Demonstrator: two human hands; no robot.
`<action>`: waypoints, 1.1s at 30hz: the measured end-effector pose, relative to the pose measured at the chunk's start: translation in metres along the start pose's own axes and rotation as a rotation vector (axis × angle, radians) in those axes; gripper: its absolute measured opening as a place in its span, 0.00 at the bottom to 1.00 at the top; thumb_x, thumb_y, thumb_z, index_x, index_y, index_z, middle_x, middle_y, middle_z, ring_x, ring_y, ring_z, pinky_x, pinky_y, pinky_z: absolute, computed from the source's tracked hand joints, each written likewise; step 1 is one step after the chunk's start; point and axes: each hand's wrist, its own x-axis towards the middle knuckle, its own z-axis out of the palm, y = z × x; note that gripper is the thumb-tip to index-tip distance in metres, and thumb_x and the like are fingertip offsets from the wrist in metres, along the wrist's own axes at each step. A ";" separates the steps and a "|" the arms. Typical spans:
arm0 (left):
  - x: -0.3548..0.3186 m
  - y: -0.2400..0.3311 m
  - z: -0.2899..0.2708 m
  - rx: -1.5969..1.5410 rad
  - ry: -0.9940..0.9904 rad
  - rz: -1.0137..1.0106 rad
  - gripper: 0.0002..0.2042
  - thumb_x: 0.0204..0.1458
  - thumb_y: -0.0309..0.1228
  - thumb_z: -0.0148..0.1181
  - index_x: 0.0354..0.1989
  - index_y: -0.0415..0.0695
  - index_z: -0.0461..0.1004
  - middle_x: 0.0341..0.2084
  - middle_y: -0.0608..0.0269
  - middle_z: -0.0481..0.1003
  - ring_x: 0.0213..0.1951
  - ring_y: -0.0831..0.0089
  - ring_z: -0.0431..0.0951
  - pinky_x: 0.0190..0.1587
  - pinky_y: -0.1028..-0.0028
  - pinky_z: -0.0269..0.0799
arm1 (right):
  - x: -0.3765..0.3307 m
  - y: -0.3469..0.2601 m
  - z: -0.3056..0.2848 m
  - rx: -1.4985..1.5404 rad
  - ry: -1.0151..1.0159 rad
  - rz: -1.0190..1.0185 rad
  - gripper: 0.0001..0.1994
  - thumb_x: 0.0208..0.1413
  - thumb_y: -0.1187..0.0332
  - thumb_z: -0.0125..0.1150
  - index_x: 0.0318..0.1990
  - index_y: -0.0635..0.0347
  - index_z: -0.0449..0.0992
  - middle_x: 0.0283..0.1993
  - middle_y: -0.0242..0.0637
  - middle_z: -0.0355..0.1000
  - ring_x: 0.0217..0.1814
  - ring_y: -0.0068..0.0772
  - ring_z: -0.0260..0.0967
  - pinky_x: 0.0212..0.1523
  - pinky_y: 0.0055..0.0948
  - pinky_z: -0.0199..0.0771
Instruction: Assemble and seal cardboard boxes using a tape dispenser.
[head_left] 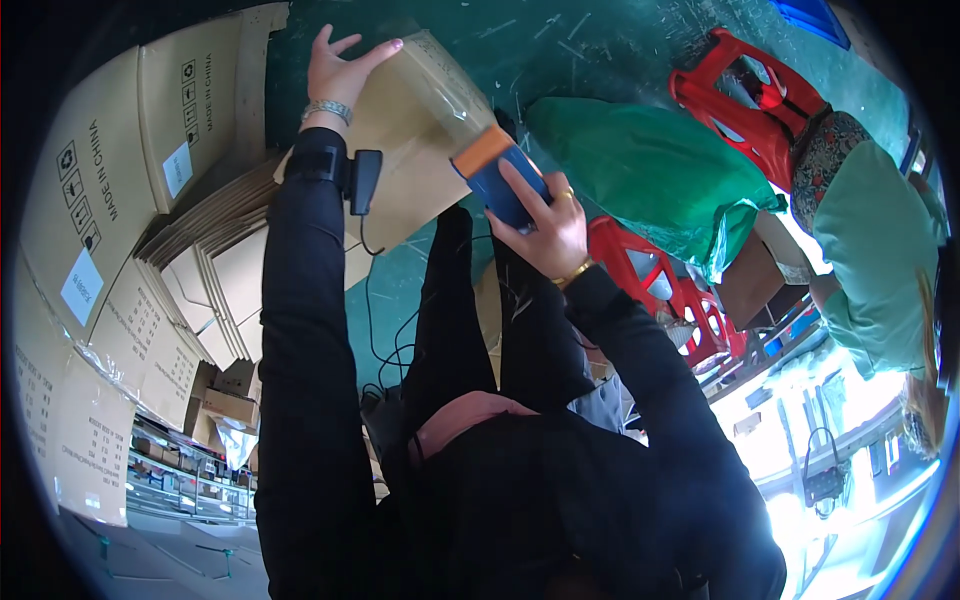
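My right hand (548, 232) is wrapped round a blue and orange tape dispenser (508, 185). The dispenser is over the near right end of a clear, shiny strip of packing tape (440, 85) on a brown cardboard carton (400, 190). Above the carton's far left side, my left hand (345, 75) has its fingers spread and holds nothing. Its thumb tip is close to the far end of the tape; whether it touches cannot be made out. The carton is in front of my legs, partly hidden by my left forearm.
Large printed cartons (110, 190) are stacked at left, beside folded cardboard sheets (215, 270). A green plastic sack (640, 165) lies on the green floor to the right, near red stools (740, 100). Another person in a light green top (870, 250) sits at far right. A black cable (375, 340) hangs by my legs.
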 end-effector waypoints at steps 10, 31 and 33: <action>0.002 -0.007 -0.008 -0.104 -0.056 -0.026 0.65 0.30 0.47 0.85 0.73 0.31 0.47 0.64 0.46 0.68 0.61 0.60 0.74 0.60 0.66 0.73 | -0.108 0.044 -0.037 -0.058 -0.105 0.089 0.36 0.40 0.60 0.79 0.63 0.42 0.75 0.39 0.41 0.66 0.33 0.42 0.72 0.32 0.38 0.78; -0.009 -0.005 -0.006 0.033 -0.064 -0.001 0.60 0.34 0.51 0.83 0.71 0.32 0.52 0.60 0.48 0.71 0.59 0.61 0.74 0.60 0.65 0.72 | -0.014 0.039 0.027 -0.202 -0.272 0.290 0.31 0.39 0.51 0.74 0.55 0.43 0.80 0.41 0.45 0.72 0.36 0.49 0.77 0.35 0.43 0.79; -0.007 -0.006 -0.008 0.062 -0.057 0.038 0.59 0.34 0.52 0.82 0.71 0.33 0.54 0.59 0.48 0.72 0.59 0.61 0.74 0.61 0.64 0.71 | -0.005 0.040 0.024 -0.119 -0.307 0.360 0.29 0.38 0.51 0.74 0.53 0.42 0.81 0.40 0.45 0.73 0.36 0.49 0.77 0.38 0.43 0.79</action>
